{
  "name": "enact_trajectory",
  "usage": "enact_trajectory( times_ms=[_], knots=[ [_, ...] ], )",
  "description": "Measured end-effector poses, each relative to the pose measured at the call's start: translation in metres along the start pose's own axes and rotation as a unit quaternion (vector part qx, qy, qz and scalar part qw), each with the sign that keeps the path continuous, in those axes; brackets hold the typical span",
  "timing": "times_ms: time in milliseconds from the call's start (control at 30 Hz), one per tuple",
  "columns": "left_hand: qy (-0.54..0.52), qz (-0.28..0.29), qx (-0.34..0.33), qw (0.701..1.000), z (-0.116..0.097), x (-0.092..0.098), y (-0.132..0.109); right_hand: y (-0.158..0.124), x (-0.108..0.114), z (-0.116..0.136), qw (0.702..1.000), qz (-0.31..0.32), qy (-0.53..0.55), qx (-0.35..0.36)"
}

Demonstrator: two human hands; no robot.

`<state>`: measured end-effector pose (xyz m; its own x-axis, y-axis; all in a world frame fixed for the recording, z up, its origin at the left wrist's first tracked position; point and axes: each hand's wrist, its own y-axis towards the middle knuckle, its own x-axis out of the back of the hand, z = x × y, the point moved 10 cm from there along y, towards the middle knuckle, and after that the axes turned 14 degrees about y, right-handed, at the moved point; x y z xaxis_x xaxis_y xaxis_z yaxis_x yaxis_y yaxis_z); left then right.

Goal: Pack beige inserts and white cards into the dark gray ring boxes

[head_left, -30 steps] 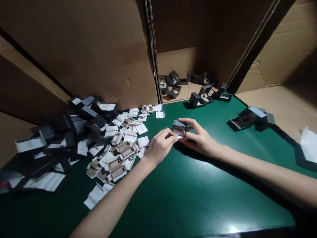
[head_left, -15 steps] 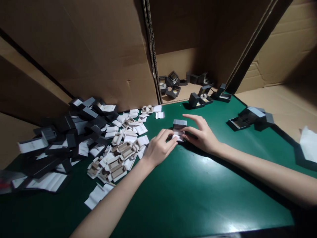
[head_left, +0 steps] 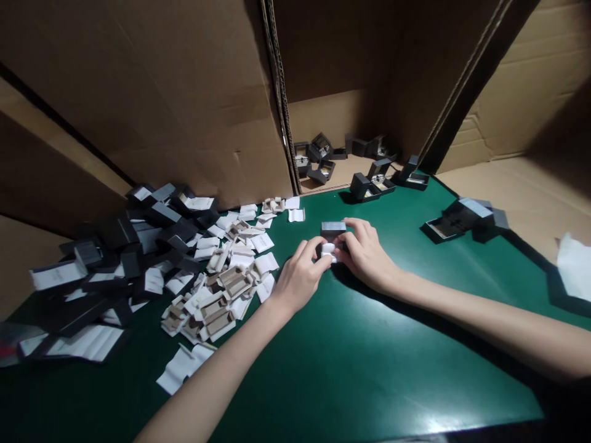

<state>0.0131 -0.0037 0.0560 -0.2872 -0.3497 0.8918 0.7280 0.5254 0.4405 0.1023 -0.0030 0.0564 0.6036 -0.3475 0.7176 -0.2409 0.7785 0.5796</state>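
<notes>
A small dark jewellery-type box stands on the green table between my hands, its lid raised. In its front part sits a white insert. My left hand is closed, with thumb and index finger on the insert from the left. My right hand grips the box from the right. One of its fingers reaches the lid's edge and its lower fingertips meet the box near the insert. The fingers hide much of the box's base and sides.
Left of my hands lie white card inserts and a heap of open dark boxes. More open boxes stand at the back, some inside a cardboard carton. Others sit to the right near white paper.
My right fingers have drawn in from a spread position to the box's lid and right side. My left fingertips remain at the white insert, which now looks bunched or raised.
</notes>
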Motion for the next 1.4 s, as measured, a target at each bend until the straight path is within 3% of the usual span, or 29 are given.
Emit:
enact_trajectory(
  times_ms=[200, 433, 633, 800, 1033, 1400],
  knots=[
    [0.026, 0.029, -0.002, 0.999, -0.001, -0.009, -0.001, 0.0, 0.0, 0.002, 1.0, 0.001, -0.02, 0.017],
    [0.076, 0.002, -0.021, 0.997, -0.005, -0.004, -0.002, 0.003, 0.006, 0.009, 0.997, -0.003, -0.061, 0.05],
    [0.086, 0.007, -0.033, 0.996, -0.01, -0.001, 0.001, 0.001, -0.001, -0.002, 0.999, 0.013, -0.047, 0.015],
    [0.059, 0.047, -0.014, 0.997, -0.006, -0.011, 0.001, -0.002, -0.009, -0.007, 0.999, 0.036, -0.034, -0.007],
    [0.059, 0.078, 0.0, 0.995, -0.004, -0.014, 0.0, 0.001, -0.003, -0.001, 0.999, 0.023, -0.029, 0.027],
    [0.088, -0.06, -0.047, 0.993, -0.022, 0.013, 0.0, 0.002, 0.002, -0.003, 0.999, 0.022, -0.019, 0.042]
  ],
)
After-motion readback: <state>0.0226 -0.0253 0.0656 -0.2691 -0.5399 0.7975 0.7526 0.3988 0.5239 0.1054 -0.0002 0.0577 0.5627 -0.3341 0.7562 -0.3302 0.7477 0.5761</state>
